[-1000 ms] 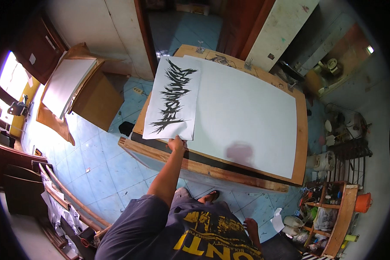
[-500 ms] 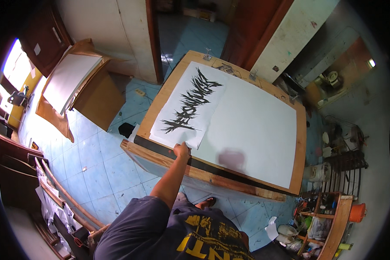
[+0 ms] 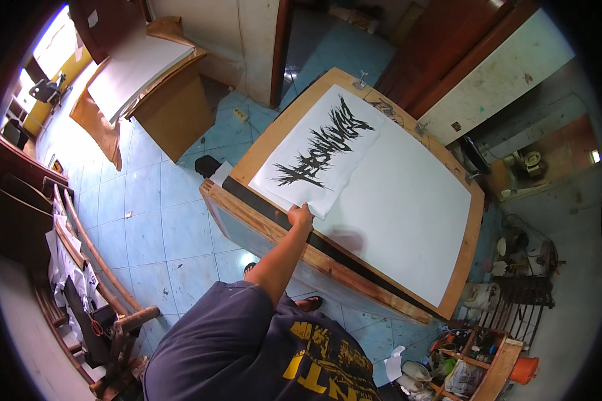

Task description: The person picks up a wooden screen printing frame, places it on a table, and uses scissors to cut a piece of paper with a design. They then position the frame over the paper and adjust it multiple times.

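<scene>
Upper sheet (image 3: 328, 150) on left of lower sheet (image 3: 408, 207), board (image 3: 281, 134) beneath both, shelf (image 3: 500, 367) at right, bucket (image 3: 524, 369) beside it

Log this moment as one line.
left hand: holding near edge of printed sheet | right hand: out of view | printed sheet: over left part of large sheet | large sheet: on board

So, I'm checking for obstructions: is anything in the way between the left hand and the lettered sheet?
Nothing visible is: the left hand already grips the lettered sheet directly at its near edge, beside the bare part of the larger white sheet.
</scene>
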`<state>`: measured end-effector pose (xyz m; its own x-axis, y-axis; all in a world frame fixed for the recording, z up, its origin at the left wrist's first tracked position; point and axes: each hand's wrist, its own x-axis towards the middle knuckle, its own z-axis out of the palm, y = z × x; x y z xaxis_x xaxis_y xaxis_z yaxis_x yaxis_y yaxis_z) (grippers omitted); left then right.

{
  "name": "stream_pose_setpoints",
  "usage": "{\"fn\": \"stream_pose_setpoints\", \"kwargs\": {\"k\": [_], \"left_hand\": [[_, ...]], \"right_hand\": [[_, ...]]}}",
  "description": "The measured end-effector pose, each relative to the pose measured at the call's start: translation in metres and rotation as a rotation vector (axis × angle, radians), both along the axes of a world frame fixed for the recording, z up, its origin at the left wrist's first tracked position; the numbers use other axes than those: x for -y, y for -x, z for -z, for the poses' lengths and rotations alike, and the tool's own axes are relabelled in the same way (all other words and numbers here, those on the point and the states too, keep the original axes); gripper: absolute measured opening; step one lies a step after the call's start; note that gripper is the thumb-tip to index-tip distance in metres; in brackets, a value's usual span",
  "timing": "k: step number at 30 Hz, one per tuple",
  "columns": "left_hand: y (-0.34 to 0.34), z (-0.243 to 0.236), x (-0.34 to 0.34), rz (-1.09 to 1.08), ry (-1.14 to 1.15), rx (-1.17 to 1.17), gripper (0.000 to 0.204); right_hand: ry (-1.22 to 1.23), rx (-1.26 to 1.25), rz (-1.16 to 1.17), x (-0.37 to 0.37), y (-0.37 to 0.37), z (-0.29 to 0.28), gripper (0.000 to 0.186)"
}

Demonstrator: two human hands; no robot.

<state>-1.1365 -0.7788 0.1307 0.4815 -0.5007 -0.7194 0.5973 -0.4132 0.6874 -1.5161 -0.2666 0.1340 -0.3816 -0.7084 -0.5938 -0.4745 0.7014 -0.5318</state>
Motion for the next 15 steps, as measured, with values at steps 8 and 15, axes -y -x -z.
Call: {"fn": "stream_pose_setpoints", "kwargs": {"k": [8, 15], "left_hand": [[-0.003, 0.004, -0.002, 0.04, -0.031, -0.017, 0.02], [-0.011, -0.004, -0.002, 0.068, -0.023, -0.074, 0.018]], "right_hand": [[-0.096, 0.073, 0.069, 0.03, -0.011, -0.017, 0.036], [-0.107, 0.088, 0.077, 0.044, -0.016, -0.02, 0.035]]}}
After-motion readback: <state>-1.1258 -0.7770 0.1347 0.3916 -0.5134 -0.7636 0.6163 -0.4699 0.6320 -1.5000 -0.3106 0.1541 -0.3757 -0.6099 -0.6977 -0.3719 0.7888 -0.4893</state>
